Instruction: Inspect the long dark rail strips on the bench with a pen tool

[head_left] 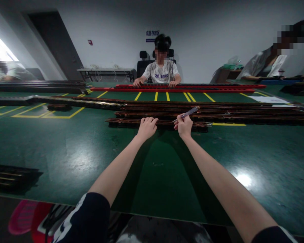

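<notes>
My right hand (184, 127) is closed around a screwdriver (191, 111) with a clear handle, whose thin shaft points down and left toward a black strip (164, 123). Copper-coloured rods run along this strip, and pale metal ends stick out at its right end. My left hand (148, 128) lies over the same strip with its fingers curled onto it, holding it to the table. Just beyond, several similar long black strips (218, 113) with copper-coloured rods lie side by side. Both hands partly cover the near strip.
The green table (53, 148) carries yellow marking lines. Red strips (205, 89) lie across its far side, before a seated person (162, 72). Dark rails (35, 86) stretch along the left, and more black strips (11, 177) lie near left. Another person (263, 65) is at the right.
</notes>
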The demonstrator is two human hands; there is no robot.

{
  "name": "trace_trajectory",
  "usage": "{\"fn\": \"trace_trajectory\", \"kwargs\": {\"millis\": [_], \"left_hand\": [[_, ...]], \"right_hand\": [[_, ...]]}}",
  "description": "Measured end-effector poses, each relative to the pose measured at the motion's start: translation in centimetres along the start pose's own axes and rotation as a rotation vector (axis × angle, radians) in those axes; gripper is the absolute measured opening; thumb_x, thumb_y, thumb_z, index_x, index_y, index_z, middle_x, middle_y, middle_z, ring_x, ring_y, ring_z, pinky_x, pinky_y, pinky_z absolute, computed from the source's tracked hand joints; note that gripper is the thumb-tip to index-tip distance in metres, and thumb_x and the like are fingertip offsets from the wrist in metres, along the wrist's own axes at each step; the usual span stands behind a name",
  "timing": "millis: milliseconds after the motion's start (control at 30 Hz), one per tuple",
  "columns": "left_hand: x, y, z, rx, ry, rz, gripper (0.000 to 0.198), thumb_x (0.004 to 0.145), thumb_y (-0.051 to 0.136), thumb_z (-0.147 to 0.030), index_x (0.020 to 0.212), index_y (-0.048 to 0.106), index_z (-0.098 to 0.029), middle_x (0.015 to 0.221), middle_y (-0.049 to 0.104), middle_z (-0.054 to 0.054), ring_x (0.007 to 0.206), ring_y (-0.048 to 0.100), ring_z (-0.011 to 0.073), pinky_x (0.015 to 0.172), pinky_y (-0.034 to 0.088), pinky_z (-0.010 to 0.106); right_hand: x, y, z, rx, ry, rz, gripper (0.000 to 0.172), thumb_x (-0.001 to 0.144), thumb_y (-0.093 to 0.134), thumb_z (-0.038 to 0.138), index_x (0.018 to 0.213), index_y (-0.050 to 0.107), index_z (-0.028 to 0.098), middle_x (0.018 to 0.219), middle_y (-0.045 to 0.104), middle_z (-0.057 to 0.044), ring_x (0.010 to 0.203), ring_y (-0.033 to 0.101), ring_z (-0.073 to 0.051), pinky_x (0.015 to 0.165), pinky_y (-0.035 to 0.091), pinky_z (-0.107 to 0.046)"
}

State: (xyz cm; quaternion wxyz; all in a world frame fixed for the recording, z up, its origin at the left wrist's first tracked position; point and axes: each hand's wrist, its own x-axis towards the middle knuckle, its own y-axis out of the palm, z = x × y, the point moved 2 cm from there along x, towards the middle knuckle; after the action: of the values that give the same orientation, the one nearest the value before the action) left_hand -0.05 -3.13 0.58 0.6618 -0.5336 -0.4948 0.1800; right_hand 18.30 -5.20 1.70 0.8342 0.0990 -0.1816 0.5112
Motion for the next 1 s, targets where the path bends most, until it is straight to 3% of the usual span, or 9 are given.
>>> {"fn": "trace_trajectory", "kwargs": {"millis": [267, 1000], "left_hand": [[-0.06, -0.21, 0.01, -0.017, -0.005, 0.005, 0.041, 0.092, 0.034, -0.02, 0.127, 0.055, -0.017, 0.122, 0.062, 0.01, 0.114, 0.054, 0.0236, 0.104, 0.033, 0.043], [0.03, 0.05, 0.13, 0.007, -0.007, 0.007, 0.04, 0.091, 0.036, -0.021, 0.127, 0.055, -0.019, 0.121, 0.062, 0.009, 0.112, 0.054, 0.0246, 0.102, 0.034, 0.042]], "right_hand": [[-0.04, -0.08, 0.04, -0.025, -0.023, 0.074, 0.029, 0.085, 0.055, 0.046, 0.078, 0.049, 0.019, 0.055, 0.054, 0.006, 0.038, 0.051, -0.008, 0.035, 0.041, -0.018], [-0.04, -0.06, 0.02, -0.055, -0.018, 0.081, 0.023, 0.088, 0.053, 0.04, 0.079, 0.048, 0.019, 0.055, 0.054, 0.006, 0.037, 0.05, -0.007, 0.036, 0.04, -0.017]]}}
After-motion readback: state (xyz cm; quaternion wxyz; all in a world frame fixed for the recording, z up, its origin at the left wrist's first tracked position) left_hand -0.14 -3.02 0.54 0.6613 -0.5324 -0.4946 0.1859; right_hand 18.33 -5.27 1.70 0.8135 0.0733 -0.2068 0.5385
